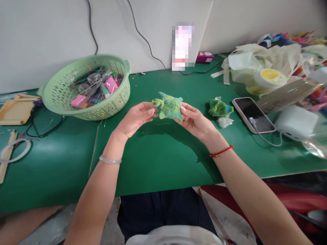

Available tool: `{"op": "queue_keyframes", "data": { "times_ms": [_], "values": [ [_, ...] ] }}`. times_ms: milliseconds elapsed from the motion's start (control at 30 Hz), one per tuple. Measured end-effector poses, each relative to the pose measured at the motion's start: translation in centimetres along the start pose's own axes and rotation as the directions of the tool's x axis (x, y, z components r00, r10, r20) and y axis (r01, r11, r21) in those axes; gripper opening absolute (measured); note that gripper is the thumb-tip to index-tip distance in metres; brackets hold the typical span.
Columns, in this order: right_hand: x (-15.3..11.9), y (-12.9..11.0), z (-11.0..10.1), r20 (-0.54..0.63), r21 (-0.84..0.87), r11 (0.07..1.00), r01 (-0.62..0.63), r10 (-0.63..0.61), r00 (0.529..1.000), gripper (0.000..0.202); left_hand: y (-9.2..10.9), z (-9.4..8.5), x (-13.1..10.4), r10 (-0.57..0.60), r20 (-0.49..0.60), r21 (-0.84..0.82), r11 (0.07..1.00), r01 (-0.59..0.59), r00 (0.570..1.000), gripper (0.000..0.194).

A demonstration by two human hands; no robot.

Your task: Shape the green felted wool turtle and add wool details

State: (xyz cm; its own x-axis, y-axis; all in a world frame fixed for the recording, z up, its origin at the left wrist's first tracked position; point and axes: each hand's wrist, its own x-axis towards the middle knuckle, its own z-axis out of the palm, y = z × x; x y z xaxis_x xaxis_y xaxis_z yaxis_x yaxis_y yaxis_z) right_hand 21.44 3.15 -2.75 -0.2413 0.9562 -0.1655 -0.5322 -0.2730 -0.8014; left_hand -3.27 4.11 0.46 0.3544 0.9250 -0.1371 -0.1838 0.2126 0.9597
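Observation:
A small fuzzy toy turtle, green with yellow and blue patches, is held up over the middle of the table, its head pointing left. My right hand pinches its right end between thumb and fingers. At the head side, my left hand has its thumb and curled fingers close together against the toy; the exact contact behind the head is hidden. To the right of my right hand lies a green and yellow fuzzy piece, with a crumpled clear wrapper beside it.
A light green basket with pink packets and thin wires stands left on the green table. A phone with a cable, a white box-shaped device and plastic bags crowd the right. Wooden strips lie far left.

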Motion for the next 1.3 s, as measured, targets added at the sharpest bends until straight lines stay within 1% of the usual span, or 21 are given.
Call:
{"op": "queue_keyframes", "data": {
  "times_ms": [67,133,267,533,633,767,867,1100,1300],
  "values": [
    [0.0,0.0,0.1,-0.002,0.013,1.000,0.006,-0.006,1.000,0.033,0.0,0.3,0.0,-0.009,0.034,0.027,1.000,0.008,0.999,0.059],
    [-0.1,0.0,0.2,0.012,0.015,1.000,0.005,-0.005,1.000,0.033,-0.2,0.5,0.0,-0.016,0.045,0.047,0.999,0.014,0.999,0.054],
    [-0.1,0.0,0.2,0.032,-0.005,1.000,-0.003,0.004,0.999,0.031,-0.6,0.8,0.1,-0.024,0.048,0.048,0.999,0.022,0.999,0.043],
    [-0.1,0.0,0.2,0.036,-0.001,1.000,-0.013,0.013,0.999,0.032,-0.8,0.7,0.2,0.005,0.037,0.009,1.000,-0.005,0.999,0.034],
    [-0.2,-0.1,0.1,0.036,-0.012,1.000,-0.023,0.024,0.999,0.030,-0.7,0.7,0.2,0.005,0.029,-0.008,1.000,-0.005,1.000,0.035],
    [-0.3,-0.1,0.3,0.031,0.007,0.999,-0.040,0.039,0.999,0.036,-0.6,1.0,0.2,0.050,0.001,-0.013,0.999,-0.050,0.999,0.038],
    [-0.3,-0.1,0.5,0.052,0.012,0.999,-0.042,0.042,0.998,0.035,-0.5,1.3,0.1,0.076,-0.021,0.008,0.997,-0.075,0.997,0.040],
    [-0.4,0.0,0.6,0.084,-0.011,1.000,-0.029,0.030,0.996,0.032,-0.6,1.4,0.2,0.080,-0.059,0.071,0.995,-0.076,0.995,0.047],
    [-0.5,-0.1,0.4,0.080,-0.033,0.999,-0.029,0.031,0.996,0.028,-0.9,1.7,0.4,0.157,-0.106,0.087,0.985,-0.149,0.982,0.045]
  ]
}}
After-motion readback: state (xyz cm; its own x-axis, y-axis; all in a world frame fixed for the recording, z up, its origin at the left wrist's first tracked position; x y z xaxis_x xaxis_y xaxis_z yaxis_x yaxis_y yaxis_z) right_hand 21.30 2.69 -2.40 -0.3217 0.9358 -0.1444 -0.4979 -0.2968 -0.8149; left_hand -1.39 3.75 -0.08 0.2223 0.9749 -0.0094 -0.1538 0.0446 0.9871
